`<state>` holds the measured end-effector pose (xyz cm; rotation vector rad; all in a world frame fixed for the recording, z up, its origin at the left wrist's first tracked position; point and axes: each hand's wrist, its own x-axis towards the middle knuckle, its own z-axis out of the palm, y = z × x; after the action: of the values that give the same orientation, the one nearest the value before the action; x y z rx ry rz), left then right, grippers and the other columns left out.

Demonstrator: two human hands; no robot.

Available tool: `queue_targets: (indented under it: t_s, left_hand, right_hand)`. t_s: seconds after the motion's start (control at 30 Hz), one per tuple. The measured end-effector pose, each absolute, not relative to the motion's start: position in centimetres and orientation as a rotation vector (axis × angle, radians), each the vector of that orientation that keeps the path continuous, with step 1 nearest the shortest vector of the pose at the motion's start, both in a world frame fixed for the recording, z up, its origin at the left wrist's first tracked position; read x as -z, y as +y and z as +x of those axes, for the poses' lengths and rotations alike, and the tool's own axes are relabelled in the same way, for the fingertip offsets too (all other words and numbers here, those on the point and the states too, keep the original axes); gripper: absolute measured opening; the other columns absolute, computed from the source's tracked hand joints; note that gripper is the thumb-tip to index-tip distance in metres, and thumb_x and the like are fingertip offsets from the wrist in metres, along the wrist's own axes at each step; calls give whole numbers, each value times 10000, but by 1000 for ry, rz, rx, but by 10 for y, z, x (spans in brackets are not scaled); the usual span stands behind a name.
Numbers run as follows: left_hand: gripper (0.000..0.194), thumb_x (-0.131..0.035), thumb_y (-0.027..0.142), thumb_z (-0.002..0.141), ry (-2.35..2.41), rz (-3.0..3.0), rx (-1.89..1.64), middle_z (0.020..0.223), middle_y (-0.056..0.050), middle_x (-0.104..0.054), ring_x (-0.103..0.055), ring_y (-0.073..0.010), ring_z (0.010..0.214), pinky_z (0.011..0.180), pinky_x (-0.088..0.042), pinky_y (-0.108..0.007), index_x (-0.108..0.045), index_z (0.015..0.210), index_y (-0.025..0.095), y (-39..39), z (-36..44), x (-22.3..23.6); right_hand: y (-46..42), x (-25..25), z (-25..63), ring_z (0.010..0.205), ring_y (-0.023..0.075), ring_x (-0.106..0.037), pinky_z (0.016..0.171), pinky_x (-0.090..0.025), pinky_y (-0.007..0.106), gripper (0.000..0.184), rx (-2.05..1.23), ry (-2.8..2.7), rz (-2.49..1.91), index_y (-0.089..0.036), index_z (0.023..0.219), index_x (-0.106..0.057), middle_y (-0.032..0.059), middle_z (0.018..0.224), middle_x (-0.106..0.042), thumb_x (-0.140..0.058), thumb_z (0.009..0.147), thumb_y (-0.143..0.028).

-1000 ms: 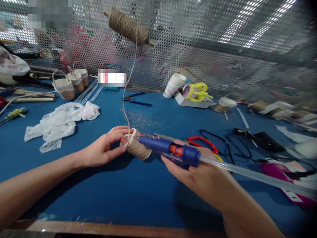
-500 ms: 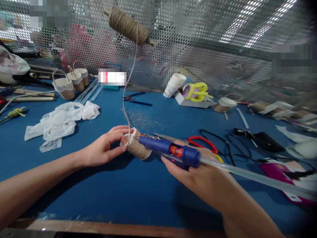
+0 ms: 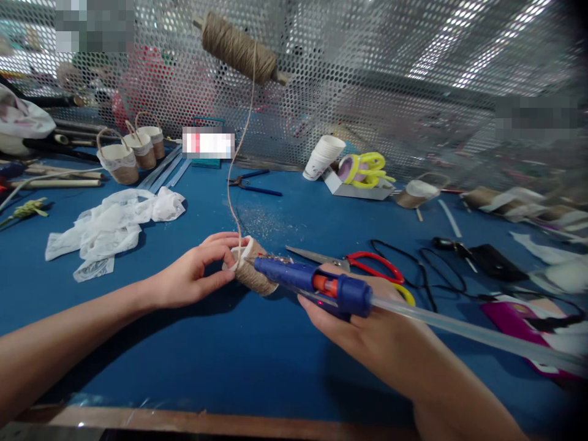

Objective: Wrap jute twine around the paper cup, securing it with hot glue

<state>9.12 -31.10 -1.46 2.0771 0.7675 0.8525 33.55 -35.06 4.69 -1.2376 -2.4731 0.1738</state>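
Observation:
My left hand [image 3: 197, 272] is closed on the rim of a paper cup [image 3: 253, 273] wrapped in twine, which lies tilted on its side just above the blue table. A strand of twine [image 3: 235, 160] runs from the cup's rim up to a large spool [image 3: 236, 49]. In my right hand [image 3: 367, 324] is a blue hot glue gun [image 3: 294, 274] with a long clear glue stick [image 3: 441, 321] out of its back. Its nozzle points at the cup near the rim; whether the tip touches is hard to tell. Scissors with red handles [image 3: 374, 263] lie behind the glue gun.
Small twine baskets [image 3: 122, 168] stand at the back left, near crumpled white lace [image 3: 122, 214]. Pliers [image 3: 255, 184], stacked paper cups [image 3: 324, 156] and a white box [image 3: 358, 188] sit toward the perforated metal screen [image 3: 390, 92]. A black cord [image 3: 413, 263] winds across the right side.
The glue gun has shifted slightly left and down along the cup, its nozzle nearer the rim. More of the scissors shows behind it. My left hand and the cup look unmoved.

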Motion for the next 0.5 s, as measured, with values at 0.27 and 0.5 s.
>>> queue_targets:
  t_s: [0.27,0.5]
  left_hand:
    - [58,-471,171,849,786,2036,-840,1312,-118,-475,-313,-223,1296,1060,-268,-447,-463,792,172,-311,92,14]
    - [68,-463,166,853,783,2052,-844,1300,-121,-487,-324,-227,1288,1050,-278,-454,-471,785,170,-312,92,13]
  right_hand:
    - [-349,-51,332,476,122,-496,461,-413,241,180,-320,-2367,-1295,-219,738,-561,-12,573,-560,-413,831,-178]
    - [-350,-49,335,450,114,-481,420,-375,229,133,-319,-2417,-1380,-213,741,-554,-28,542,-535,-449,820,-203]
